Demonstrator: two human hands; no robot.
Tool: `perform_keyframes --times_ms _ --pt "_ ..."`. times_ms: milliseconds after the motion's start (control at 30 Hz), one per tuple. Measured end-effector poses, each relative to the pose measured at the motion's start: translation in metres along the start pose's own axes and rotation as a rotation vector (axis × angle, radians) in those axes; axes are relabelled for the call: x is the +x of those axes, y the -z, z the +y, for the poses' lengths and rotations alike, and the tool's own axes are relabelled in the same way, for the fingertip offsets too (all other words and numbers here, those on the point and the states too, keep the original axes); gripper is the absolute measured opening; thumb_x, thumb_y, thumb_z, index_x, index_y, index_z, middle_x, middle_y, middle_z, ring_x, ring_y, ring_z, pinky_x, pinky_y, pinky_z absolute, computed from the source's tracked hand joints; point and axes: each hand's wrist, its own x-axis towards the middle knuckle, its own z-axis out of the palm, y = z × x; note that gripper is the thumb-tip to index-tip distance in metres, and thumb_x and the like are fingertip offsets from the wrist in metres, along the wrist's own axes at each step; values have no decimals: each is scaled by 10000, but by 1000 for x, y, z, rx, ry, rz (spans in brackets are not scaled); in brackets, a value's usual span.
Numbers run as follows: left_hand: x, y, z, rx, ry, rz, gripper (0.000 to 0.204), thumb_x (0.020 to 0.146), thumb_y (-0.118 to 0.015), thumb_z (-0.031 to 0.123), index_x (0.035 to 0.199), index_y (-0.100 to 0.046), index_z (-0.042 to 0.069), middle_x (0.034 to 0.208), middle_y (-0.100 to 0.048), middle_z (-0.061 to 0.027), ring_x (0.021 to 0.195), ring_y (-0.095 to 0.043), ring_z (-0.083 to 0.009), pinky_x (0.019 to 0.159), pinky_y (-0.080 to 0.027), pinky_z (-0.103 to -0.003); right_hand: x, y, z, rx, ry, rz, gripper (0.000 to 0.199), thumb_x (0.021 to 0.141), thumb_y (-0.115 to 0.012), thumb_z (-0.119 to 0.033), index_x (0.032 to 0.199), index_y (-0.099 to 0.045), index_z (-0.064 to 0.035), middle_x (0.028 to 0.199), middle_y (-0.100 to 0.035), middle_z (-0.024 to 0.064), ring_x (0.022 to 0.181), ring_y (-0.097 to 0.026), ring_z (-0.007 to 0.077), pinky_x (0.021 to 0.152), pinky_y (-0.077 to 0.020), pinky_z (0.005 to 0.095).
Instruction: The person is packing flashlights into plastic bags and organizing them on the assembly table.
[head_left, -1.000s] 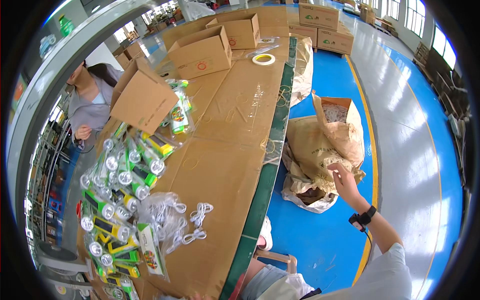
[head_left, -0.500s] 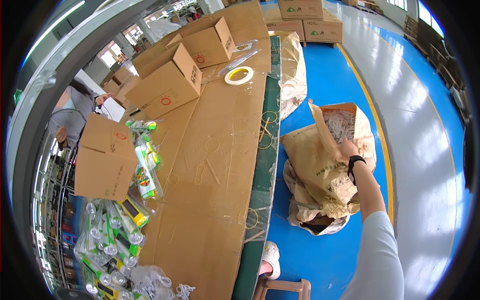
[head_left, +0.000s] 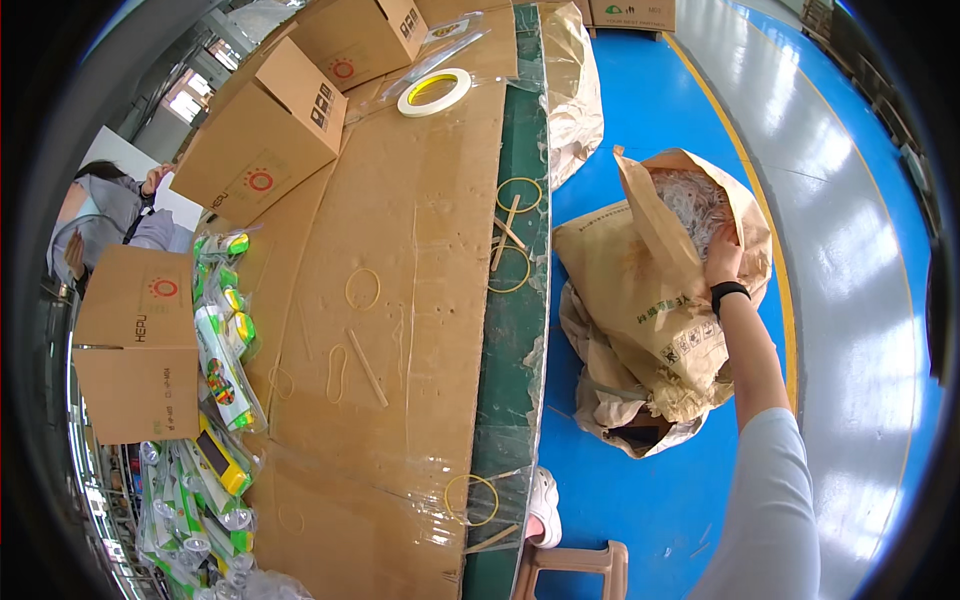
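Note:
My right hand (head_left: 723,258), with a black band (head_left: 729,291) at the wrist, reaches into the mouth of a brown paper sack (head_left: 640,262). Inside the sack lies a tangle of pale, translucent, string-like pieces (head_left: 692,208). My fingers are at the edge of this tangle, against the sack's inner side. Their tips are hidden, so their grip does not show. The sack leans on the blue floor, on top of crumpled brown paper (head_left: 600,405). My left hand is out of sight.
A cardboard-covered table (head_left: 430,200) carries a tape roll (head_left: 434,92), rubber bands (head_left: 363,289), small sticks (head_left: 367,368), open cartons (head_left: 265,140) and several bagged green-and-yellow items (head_left: 222,365). Across it is another person (head_left: 110,215). A plastic stool (head_left: 575,562) stands by the table's edge.
My right hand has moved further into the sack's mouth, and the sack's opening has widened. The whole view has shifted, with the table's things now further left.

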Motion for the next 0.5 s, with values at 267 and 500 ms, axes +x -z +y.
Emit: perform_keyframes --times_ms 267,500 --pt "-6 -1 2 77 10 -100 710 824 -644 462 1301 -474 -35 1407 -384 -252 1288 -212 -633 1046 -172 -724 13 -29 22 -203 72 13 482 922 -402 -74 1386 -365 53 1361 -461 192 1238 -475 307 1047 -373 388" --pt "16 -34 5 174 -51 -166 700 815 -648 453 1302 -473 -17 1402 -395 -237 1277 -228 -626 1035 -184 -719 56 13 72 583 -87 -301 336 841 -558 -215 1101 -632 -16 1123 -644 224 1067 -620 325 887 -498 450"
